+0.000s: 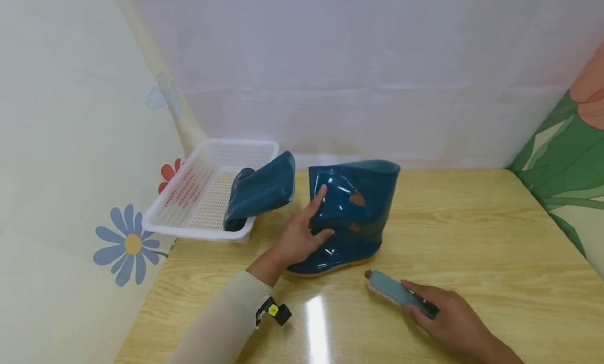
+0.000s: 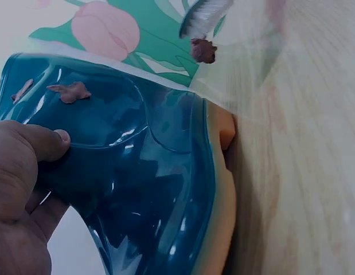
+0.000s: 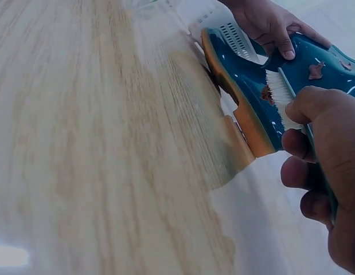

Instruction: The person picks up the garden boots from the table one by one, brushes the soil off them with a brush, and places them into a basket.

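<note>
A glossy dark blue rain boot (image 1: 349, 206) with a tan sole stands upright on the wooden table, toe to the left. Two brown patches (image 2: 73, 92) of a mud-like stuff stick to its side. My left hand (image 1: 299, 235) grips the boot at the front of the ankle, thumb on the near side and other fingers partly hidden behind it. In my right hand (image 1: 448, 317) is a blue-grey scrub brush (image 1: 391, 286) with pale bristles, held by its dark end. A brown lump (image 2: 203, 50) clings to the brush's tip, which is apart from the boot in the head view.
A white plastic basket (image 1: 153, 225) stands at the back left. Another blue boot (image 1: 261, 188) leans in it, its shaft over the right rim. A pale cloth wall (image 1: 349, 91) closes off the back, and flower-printed cloth (image 1: 122, 243) hangs at the sides.
</note>
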`<action>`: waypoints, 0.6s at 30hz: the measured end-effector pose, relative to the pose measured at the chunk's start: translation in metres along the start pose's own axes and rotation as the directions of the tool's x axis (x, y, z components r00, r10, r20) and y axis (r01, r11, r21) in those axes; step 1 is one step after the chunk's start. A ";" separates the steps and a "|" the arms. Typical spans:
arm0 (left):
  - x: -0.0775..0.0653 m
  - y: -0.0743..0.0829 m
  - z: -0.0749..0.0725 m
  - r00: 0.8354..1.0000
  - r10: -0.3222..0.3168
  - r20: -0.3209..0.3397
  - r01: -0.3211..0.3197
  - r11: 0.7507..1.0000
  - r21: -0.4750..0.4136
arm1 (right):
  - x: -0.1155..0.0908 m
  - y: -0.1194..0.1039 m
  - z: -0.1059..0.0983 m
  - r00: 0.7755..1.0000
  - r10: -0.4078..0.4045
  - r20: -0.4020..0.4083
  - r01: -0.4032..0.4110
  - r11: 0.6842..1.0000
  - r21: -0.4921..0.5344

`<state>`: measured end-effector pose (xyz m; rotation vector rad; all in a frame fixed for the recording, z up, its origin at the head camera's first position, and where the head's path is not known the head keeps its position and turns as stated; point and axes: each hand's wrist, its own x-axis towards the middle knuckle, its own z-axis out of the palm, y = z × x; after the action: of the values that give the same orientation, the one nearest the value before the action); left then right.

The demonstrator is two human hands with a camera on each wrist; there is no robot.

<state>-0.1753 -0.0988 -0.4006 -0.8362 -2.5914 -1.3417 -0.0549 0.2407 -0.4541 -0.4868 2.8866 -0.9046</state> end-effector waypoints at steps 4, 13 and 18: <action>-0.002 -0.002 0.002 1.000 -0.009 -0.017 0.009 1.000 0.015 | 0.001 0.000 -0.001 0.997 -0.060 -0.052 0.059 0.998 -0.009; 0.000 -0.005 0.004 0.999 -0.011 -0.044 0.012 1.000 0.028 | 0.009 -0.003 -0.002 0.964 -0.203 -0.170 0.194 0.979 -0.067; 0.000 -0.005 0.005 0.999 -0.002 -0.044 0.004 0.999 0.046 | 0.014 -0.006 -0.004 0.937 -0.271 -0.219 0.261 0.962 -0.072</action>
<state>-0.1768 -0.0974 -0.4076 -0.7870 -2.5809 -1.2813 -0.0672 0.2338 -0.4467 -0.8495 3.1028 -0.9961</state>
